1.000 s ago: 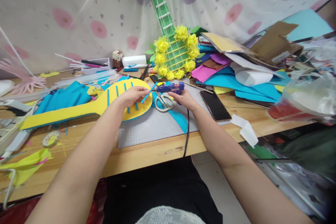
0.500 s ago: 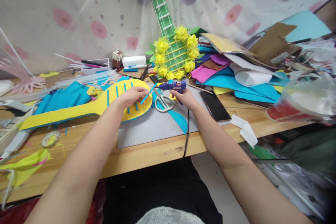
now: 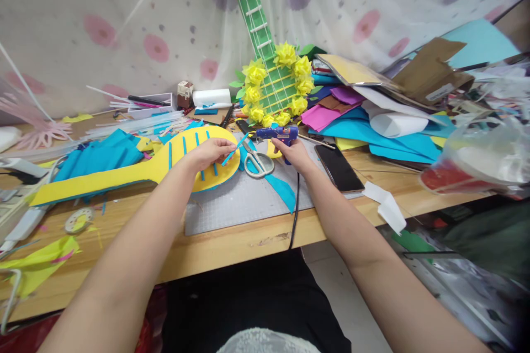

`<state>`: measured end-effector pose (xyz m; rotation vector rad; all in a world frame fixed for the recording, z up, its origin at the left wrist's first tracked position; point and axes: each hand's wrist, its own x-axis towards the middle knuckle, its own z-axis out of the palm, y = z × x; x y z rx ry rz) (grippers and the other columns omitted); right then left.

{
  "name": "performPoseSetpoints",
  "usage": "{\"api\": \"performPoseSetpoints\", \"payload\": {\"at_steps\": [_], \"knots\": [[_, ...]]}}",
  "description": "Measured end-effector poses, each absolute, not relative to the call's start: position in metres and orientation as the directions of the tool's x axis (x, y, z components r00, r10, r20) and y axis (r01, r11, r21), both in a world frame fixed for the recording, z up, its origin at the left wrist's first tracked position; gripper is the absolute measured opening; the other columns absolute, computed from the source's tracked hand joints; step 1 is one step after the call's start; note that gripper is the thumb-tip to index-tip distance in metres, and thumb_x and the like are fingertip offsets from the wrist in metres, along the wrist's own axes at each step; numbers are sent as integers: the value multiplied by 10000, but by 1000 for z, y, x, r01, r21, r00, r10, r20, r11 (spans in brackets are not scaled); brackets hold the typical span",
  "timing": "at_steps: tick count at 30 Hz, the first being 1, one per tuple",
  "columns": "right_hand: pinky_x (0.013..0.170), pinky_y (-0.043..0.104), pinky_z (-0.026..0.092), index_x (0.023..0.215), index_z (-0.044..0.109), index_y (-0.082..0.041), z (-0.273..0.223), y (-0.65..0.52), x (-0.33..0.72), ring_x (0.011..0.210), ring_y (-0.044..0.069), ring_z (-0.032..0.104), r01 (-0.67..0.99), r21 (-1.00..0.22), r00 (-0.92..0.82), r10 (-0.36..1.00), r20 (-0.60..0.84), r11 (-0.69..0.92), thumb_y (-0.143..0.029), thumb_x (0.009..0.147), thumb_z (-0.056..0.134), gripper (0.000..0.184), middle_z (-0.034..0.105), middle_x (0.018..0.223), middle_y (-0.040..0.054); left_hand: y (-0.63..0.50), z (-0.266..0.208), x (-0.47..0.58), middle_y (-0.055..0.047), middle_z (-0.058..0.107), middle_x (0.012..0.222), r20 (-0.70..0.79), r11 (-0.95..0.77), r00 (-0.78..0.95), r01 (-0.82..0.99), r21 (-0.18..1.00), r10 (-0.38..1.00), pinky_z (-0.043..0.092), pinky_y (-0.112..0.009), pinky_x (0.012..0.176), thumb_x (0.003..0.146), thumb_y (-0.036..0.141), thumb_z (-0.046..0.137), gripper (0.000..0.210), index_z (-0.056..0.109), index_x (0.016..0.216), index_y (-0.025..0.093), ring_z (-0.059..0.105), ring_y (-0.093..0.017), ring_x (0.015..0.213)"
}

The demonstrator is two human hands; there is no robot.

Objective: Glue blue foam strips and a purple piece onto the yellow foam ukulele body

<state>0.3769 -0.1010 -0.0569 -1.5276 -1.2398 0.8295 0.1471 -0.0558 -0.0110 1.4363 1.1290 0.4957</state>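
Observation:
My left hand (image 3: 215,153) is closed in a pinch on a thin blue strip (image 3: 235,151), held above the round end of a yellow guitar-shaped cutout (image 3: 136,172). Several blue strips lie across that round body. My right hand (image 3: 292,151) grips a blue hot glue gun (image 3: 276,133), its nozzle pointing left at the upper end of the strip. Below the gun, grey-handled scissors (image 3: 259,165) lie on a grey cutting mat (image 3: 232,210). A pointed blue paper scrap (image 3: 284,193) rests beside them.
A green guitar model (image 3: 259,33) ringed with yellow flowers leans at the back. A black phone (image 3: 338,166) lies right of the mat. Coloured sheets (image 3: 351,127) are piled at the right, near a plastic cup (image 3: 459,168). The glue gun's cord (image 3: 295,220) hangs over the table edge.
My right hand has shifted the glue gun slightly to the right, its nozzle staying near the upper end of the strip. My left hand has barely moved.

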Motion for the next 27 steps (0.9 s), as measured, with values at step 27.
{"api": "performPoseSetpoints", "payload": {"at_steps": [27], "knots": [[430, 248, 368, 634, 526, -182, -59, -101, 376, 434, 101, 449, 330, -944, 140, 989, 38, -10, -552, 657, 623, 383, 513, 495, -2, -55, -10, 148, 57, 378, 446, -309, 137, 439, 380, 915, 844, 216, -188, 385, 656, 326, 700, 260, 527, 594, 142, 297, -33, 379]]}}
